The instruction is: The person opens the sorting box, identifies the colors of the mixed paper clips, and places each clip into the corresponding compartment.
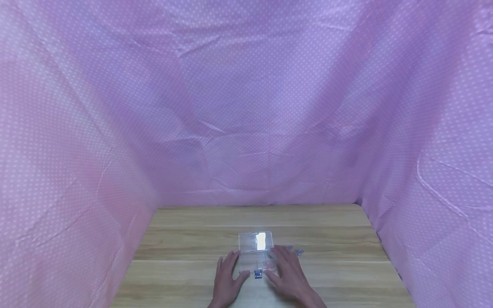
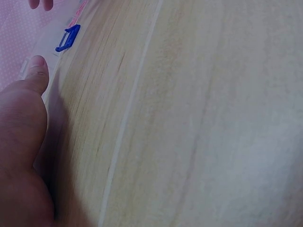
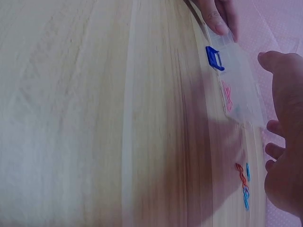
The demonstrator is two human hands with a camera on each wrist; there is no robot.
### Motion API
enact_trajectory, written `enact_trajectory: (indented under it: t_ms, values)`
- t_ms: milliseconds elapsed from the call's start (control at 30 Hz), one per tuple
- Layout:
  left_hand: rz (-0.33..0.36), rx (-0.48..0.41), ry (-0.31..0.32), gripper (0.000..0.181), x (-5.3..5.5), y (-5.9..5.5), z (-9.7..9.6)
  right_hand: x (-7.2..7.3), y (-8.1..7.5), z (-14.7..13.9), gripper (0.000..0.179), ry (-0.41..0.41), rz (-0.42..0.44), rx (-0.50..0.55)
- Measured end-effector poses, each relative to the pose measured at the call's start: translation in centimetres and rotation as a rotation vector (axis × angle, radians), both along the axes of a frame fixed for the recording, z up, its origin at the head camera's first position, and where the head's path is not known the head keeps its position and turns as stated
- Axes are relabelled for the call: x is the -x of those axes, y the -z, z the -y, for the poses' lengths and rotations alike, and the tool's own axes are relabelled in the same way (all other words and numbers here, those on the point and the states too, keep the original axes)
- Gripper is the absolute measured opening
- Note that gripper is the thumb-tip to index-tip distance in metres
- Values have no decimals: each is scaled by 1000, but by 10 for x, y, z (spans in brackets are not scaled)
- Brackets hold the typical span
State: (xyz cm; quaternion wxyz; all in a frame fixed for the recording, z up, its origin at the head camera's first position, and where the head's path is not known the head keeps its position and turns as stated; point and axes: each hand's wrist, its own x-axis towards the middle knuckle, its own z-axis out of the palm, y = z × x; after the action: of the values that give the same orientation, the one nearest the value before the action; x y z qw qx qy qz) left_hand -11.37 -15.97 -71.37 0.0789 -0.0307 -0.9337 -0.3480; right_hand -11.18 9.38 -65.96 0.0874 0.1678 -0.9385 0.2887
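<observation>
A clear plastic box (image 1: pixel 249 260) with its lid (image 1: pixel 255 241) raised at the back lies on the table. Its blue latch (image 3: pixel 214 58) is at the front edge. Pink paper clips (image 3: pixel 227 96) lie in its right part, with a green one (image 1: pixel 269 256) behind them. My left hand (image 1: pixel 227 282) holds the box's left end, thumb at the front corner and fingers toward the back. Over the right end is my right hand (image 1: pixel 288 273), fingers spread; in the right wrist view its thumb (image 3: pixel 271 61) stands apart from the box.
Red and blue paper clips (image 3: pixel 244 182) lie on the wooden table (image 1: pixel 185 244) right of the box, partly behind the right hand in the head view. Pink dotted cloth (image 1: pixel 246 107) hangs at the back and both sides.
</observation>
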Motion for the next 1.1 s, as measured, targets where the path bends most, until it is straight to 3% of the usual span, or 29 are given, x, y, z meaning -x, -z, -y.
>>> enact_trajectory:
  t_ms: [233, 567, 867, 967, 1100]
  values:
    - [64, -18, 10, 75, -1, -2, 3, -1, 0, -13, 68, 54, 68, 19]
    - [7, -10, -12, 73, -1, 2, 1, 4, 3, -46, 67, 147, 99, 90]
    - [37, -24, 4, 75, -1, 0, 1, 10, 8, -74, 72, 253, 296, 192]
    - [60, -29, 8, 75, 0, -1, 2, 12, 9, -79, 72, 257, 306, 199]
    - [89, -43, 9, 75, 0, -2, 2, 16, 12, -85, 69, 239, 258, 170]
